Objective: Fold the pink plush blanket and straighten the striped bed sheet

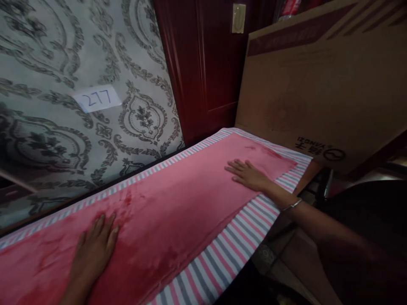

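A long pink cloth [190, 186] lies spread over a cloth with pink, grey and white stripes [219, 258], whose border shows along both long sides and at the far right end. Flat on the pink cloth at lower left is my left hand [95, 245], fingers stretched out. My right hand [249, 174], a bangle on its wrist, presses palm down near the cloth's right end with its fingers spread. Darker red patches and small wrinkles mark the pink surface around my left hand and at the far right corner.
Behind the table stand a patterned wall [140, 114] with a paper label reading 277 [99, 98] and a dark red wooden panel [216, 63]. A large cardboard box [318, 93] rises at the right end. A dark seat-like shape [369, 207] is at lower right.
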